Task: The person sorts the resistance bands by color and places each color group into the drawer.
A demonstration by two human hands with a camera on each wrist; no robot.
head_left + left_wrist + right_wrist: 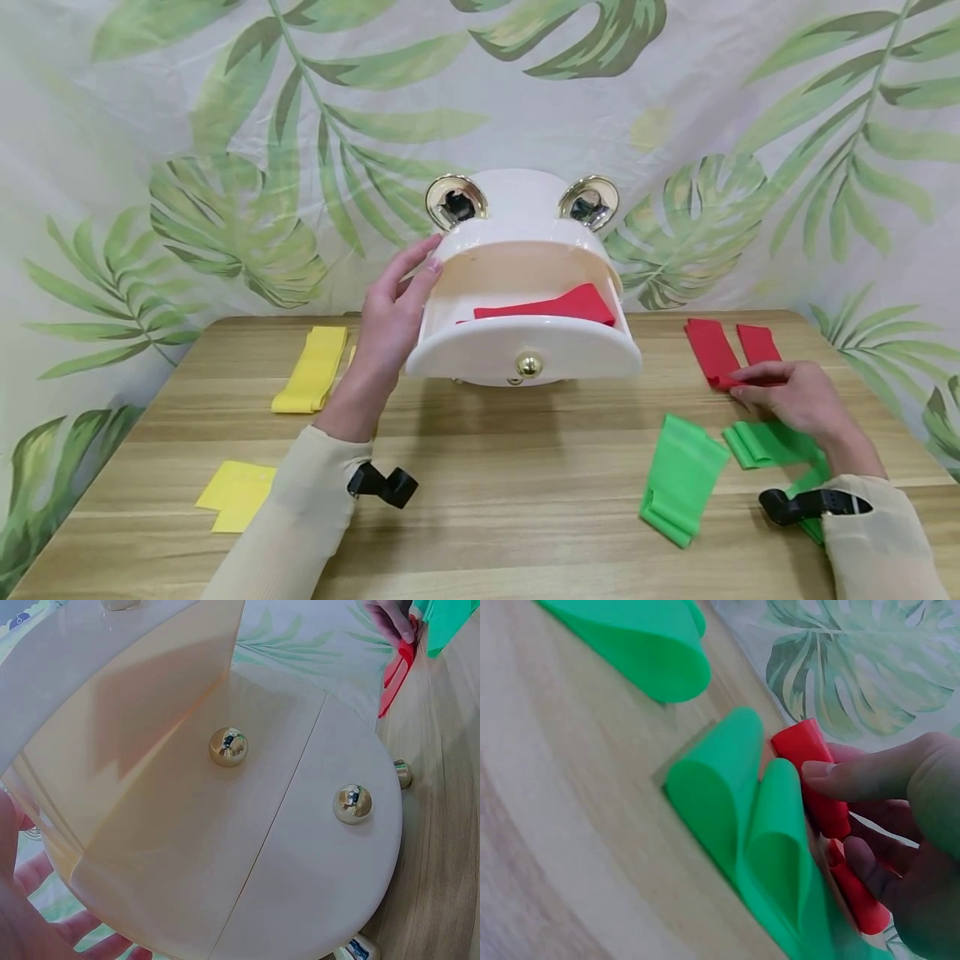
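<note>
A glossy white storage box (pixel 517 204) with two gold-rimmed eyes stands at the back of the table. Its upper drawer (pixel 465 346) is pulled out, and a folded red band (pixel 558 310) lies inside. My left hand (pixel 393 312) rests against the box's left side, fingers extended along it; the left wrist view shows those fingers (pixel 79 926) spread beside the curved body. Over at the right, my right hand (pixel 806 400) pinches the near end of a folded red strip (pixel 711 350) between thumb and fingers. A second red strip (pixel 759 343) lies just beside it.
Several folded green strips (pixel 684 479) lie near the right hand. Yellow strips (pixel 311 371) and yellow pieces (pixel 240 496) lie left of the box, close to the left arm. A leaf-patterned cloth (pixel 375 125) hangs behind the wooden table (pixel 487 517).
</note>
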